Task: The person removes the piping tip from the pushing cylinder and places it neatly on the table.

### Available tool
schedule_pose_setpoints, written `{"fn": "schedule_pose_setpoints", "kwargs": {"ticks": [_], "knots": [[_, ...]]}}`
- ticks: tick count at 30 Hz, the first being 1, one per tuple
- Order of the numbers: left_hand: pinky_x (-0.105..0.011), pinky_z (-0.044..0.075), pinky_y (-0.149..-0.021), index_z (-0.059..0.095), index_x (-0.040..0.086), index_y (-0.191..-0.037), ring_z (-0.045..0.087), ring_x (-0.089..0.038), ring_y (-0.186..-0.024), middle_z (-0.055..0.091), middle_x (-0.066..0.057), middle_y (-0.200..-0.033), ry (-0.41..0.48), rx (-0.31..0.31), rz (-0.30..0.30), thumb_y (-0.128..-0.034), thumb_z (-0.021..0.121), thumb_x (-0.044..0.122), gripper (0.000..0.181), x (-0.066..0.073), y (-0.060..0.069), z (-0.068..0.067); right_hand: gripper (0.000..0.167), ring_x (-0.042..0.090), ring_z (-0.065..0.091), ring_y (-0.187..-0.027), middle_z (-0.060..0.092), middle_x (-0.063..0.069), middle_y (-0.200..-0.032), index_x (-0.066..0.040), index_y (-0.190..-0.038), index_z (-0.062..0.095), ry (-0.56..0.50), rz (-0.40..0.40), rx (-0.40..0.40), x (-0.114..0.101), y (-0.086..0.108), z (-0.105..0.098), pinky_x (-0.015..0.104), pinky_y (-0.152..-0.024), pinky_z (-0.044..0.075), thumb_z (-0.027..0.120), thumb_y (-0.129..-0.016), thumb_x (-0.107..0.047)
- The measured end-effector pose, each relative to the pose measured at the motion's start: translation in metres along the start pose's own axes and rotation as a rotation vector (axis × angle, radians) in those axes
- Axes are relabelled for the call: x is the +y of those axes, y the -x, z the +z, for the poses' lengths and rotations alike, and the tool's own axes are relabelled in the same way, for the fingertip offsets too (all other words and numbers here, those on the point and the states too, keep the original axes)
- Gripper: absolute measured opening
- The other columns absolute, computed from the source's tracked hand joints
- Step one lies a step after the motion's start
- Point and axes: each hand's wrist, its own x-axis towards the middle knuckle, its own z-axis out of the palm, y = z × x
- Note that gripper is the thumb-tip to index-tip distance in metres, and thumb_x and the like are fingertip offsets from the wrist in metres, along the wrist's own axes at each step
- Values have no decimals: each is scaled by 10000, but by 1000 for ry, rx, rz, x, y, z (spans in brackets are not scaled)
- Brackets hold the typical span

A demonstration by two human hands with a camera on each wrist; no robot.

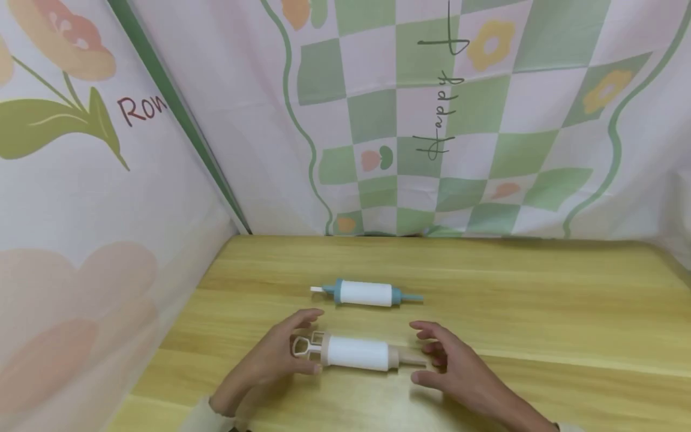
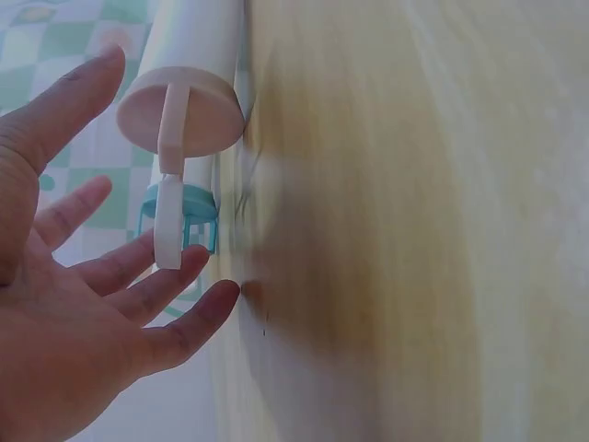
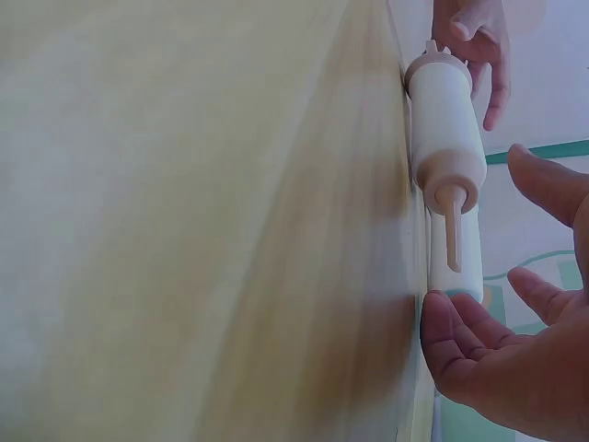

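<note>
A white tube with beige ends (image 1: 357, 353) lies sideways on the table, its looped handle (image 1: 308, 346) to the left and its thin nozzle (image 1: 412, 359) to the right. Around the handle end my left hand (image 1: 272, 354) is spread, thumb and fingers apart, holding nothing. By the nozzle my right hand (image 1: 459, 369) stands with fingers loosely bent and parted from the thumb, also holding nothing. In the left wrist view the beige end cap (image 2: 181, 110) faces the left palm (image 2: 83, 331). The right wrist view shows the nozzle (image 3: 453, 230) near the right fingers (image 3: 451, 341).
Behind the beige-ended tube lies a similar white tube with blue ends (image 1: 366, 293), roughly parallel to it. The wooden table (image 1: 540, 300) reaches back to a hanging cloth with green checks (image 1: 421, 114). Another printed cloth (image 1: 97, 210) hangs along the left side.
</note>
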Motion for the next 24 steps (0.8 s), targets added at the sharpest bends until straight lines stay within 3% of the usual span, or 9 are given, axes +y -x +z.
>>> {"fn": "schedule_pose_setpoints", "kwargs": {"ticks": [7, 13, 24], "knots": [[-640, 365, -1046, 450, 153, -1479, 459, -384, -1310, 483, -141, -1464, -12, 8, 8, -761, 880, 234, 841, 2, -1, 2, 756, 341, 558, -1163, 513, 214, -1371, -69, -1453, 441, 2, 25, -7, -1, -4, 2, 343, -882, 526, 828, -832, -258], [-620, 368, -1054, 459, 136, -1469, 455, -373, -1314, 498, -139, -1449, -9, 17, 21, -750, 881, 193, 835, 0, -2, 6, 716, 341, 562, -1146, 522, 208, -1351, -46, -1441, 451, -12, -6, -17, -1, -10, 4, 334, -860, 529, 815, -850, -225], [-526, 386, -1079, 472, 170, -1456, 500, -271, -1285, 540, -96, -1409, -52, 23, 2, -732, 880, 132, 832, -3, -7, 11, 708, 312, 573, -1133, 539, 185, -1342, -46, -1421, 479, -14, 10, 8, -2, -18, 9, 325, -878, 530, 833, -826, -195]]}}
